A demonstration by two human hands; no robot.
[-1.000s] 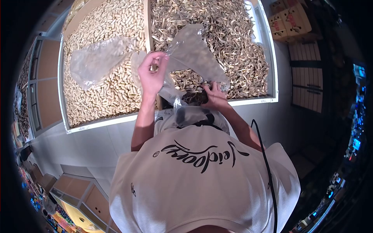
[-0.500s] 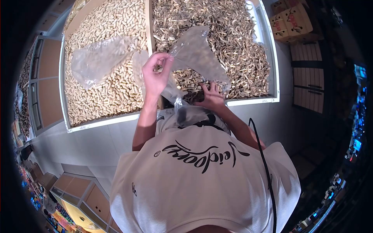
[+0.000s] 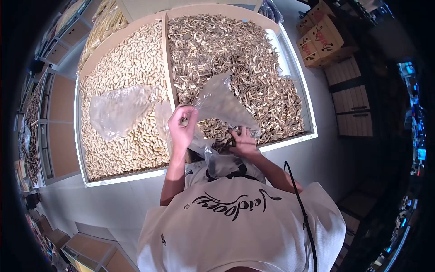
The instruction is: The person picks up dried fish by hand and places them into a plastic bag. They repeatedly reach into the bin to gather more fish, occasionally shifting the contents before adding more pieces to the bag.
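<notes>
A wide white-framed display bin (image 3: 290, 141) is seen from above, split by a wooden divider (image 3: 168, 77) into two compartments. The left compartment is filled with peanuts in the shell (image 3: 131, 59), and the right one with small dried brown and pale strips (image 3: 226, 45), whose kind cannot be made out. A clear plastic bag (image 3: 222, 102) is held up over the near part of the right compartment, just beside the divider. It is thin, crinkled and see-through, it fans out into a rough triangle, and the dried strips can be seen through it. Its lower end is gathered into a twisted tail that hangs toward the person's chest. The left hand (image 3: 181, 129) is raised with the forearm upright, and the bag's edge is pinched between its thumb and bent fingers. The right hand (image 3: 243, 141) is laid low on the dried strips under the bag's lower edge, with its fingers curled. Whether anything is gripped by it cannot be told. A second clear bag (image 3: 118, 111) is spread flat on the peanuts, well apart from both hands.
</notes>
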